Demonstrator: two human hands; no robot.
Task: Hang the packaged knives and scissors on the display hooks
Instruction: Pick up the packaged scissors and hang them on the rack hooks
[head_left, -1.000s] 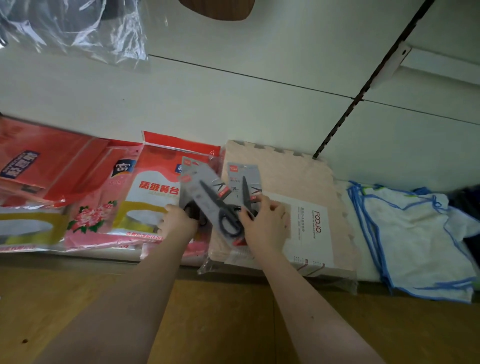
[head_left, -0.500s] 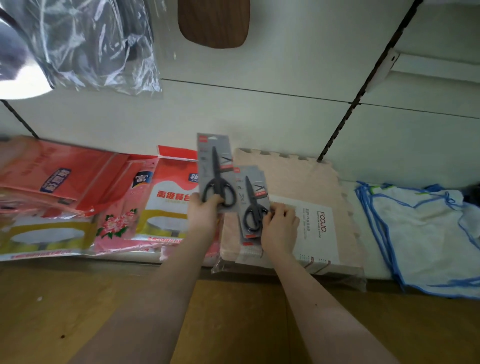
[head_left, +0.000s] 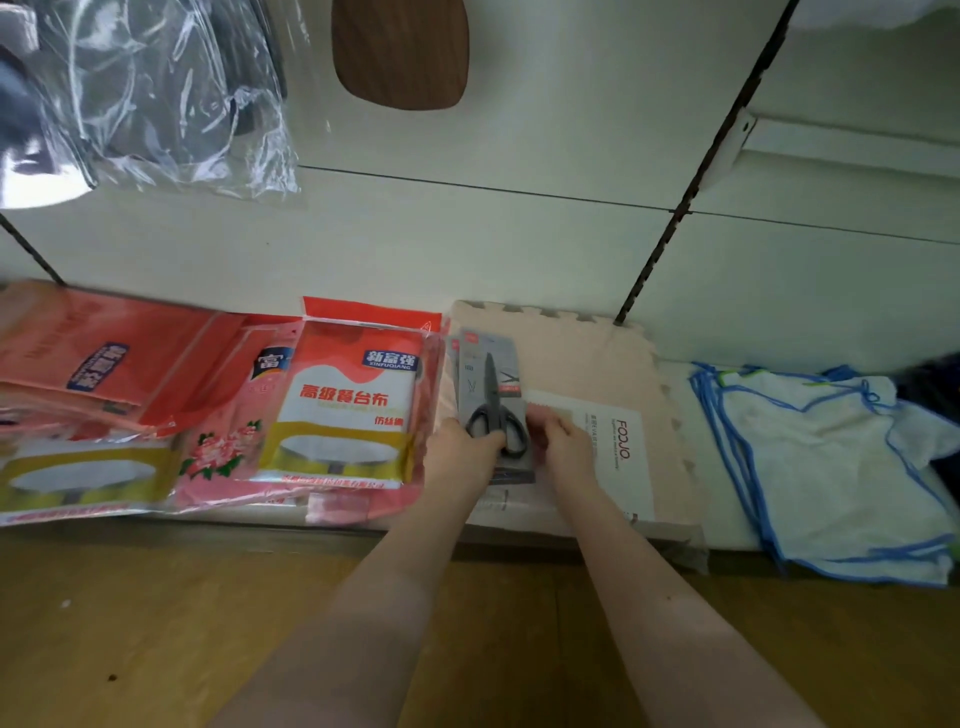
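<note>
Packaged scissors (head_left: 491, 400): grey card packs with black-handled scissors, stacked so a second card edge shows on the left; they stand upright between the two hands, over the front left part of the pink foam mat pack (head_left: 582, 364).
Left hand (head_left: 462, 449): closed on the lower left of the packs, thumb over the scissor handle loops.
Right hand (head_left: 563, 441): fingers pinched on the lower right edge of the same packs, just beside the handles.
Hands to each other: close together, the packs' lower end between them.
Mat pack: lies flat on the shelf (head_left: 717, 499), white label under the right hand.
Left of packs: red tablecloth packages (head_left: 343, 400), touching or nearly touching the left hand.
Right: white cloths with blue edging (head_left: 831, 467), well apart from the hands.
Above: brown wooden board (head_left: 400, 52) and clear plastic bag (head_left: 156, 93) on the wall panel.
</note>
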